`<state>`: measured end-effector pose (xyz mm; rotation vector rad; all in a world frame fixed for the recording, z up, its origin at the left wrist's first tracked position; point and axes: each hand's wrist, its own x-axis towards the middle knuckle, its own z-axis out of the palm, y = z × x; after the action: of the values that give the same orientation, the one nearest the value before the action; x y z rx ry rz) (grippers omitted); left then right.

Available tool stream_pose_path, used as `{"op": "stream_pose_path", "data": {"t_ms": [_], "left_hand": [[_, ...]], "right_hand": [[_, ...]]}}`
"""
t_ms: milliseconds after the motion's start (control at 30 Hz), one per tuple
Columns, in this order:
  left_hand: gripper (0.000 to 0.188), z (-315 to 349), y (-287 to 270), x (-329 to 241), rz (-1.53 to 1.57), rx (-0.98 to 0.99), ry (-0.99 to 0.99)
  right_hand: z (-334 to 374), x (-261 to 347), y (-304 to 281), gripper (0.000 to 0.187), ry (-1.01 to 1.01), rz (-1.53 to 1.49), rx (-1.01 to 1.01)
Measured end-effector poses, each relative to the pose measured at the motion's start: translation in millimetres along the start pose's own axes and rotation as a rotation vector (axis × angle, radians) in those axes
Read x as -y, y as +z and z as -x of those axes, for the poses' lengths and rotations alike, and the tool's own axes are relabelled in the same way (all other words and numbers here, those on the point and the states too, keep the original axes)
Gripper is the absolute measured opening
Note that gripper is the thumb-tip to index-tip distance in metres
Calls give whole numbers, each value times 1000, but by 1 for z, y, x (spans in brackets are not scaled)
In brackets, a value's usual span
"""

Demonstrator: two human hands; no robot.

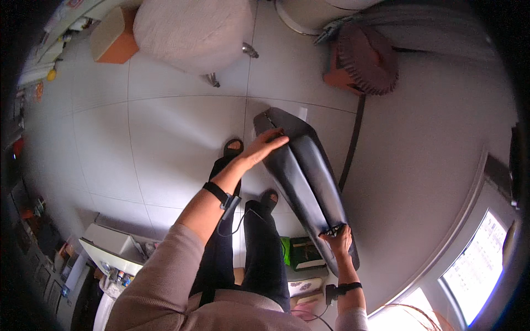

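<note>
A long black case-like object [309, 185] is placed slantwise between the black trousers [263, 259] and the wall [419, 132], apparently within reach of both arms. Its far end is touched by the loosely open left hand [265, 147], seemingly for steadying; its near end is met by the half-curled right hand [340, 241], whose hold cannot be told.

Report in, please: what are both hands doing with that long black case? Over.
Left hand touching the long black case toward its far end. Right hand on it nearer the body, grip unclear. Grey wall close on the right.
</note>
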<state>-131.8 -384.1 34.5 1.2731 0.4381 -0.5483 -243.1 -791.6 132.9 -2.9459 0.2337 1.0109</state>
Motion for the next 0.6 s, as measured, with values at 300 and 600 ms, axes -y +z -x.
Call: {"op": "stream_pose_path", "data": {"t_ms": [300,600], "left_hand": [[50,66,115,9,-758,-973,410],[36,132,349,142,-47,-159,-308]], "right_hand": [[8,-63,27,61,-347,-377,-258],[27,-143,56,44,-275,-372,-396]]}}
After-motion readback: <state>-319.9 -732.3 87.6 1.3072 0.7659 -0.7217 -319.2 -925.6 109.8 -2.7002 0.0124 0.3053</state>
